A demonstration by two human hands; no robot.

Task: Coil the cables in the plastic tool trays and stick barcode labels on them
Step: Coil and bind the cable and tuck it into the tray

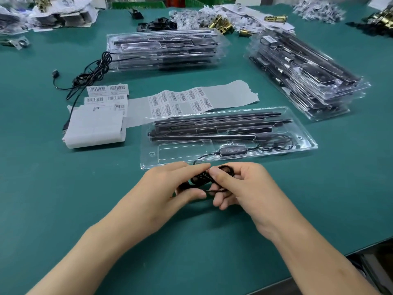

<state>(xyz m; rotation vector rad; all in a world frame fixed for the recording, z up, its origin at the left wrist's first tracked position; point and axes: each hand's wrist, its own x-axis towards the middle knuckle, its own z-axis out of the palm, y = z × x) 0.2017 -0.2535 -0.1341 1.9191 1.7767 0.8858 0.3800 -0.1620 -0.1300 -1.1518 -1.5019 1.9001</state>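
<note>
You work at a teal-green bench [53,188] whose far edge is crowded with heaps of paper scraps, brass lock parts [221,23] and small black pieces. Two stacks of clear plastic trays sit beyond your reach zone: one stack [163,50] straight ahead, another stack [306,75] angled off to the right. A loose black cable tangle [91,73] trails from the left end of the first stack. Nearer, a strip of barcode labels [180,101] lies on backing paper beside a folded wad of label sheets [95,126]. Just in front of you lies one open tray [229,135] holding long dark bars. Its cable [204,177] runs over the near rim into your hands. Your left hand [170,188] and right hand [240,186] both pinch the small black coil between fingertips, just above the bench surface.
</note>
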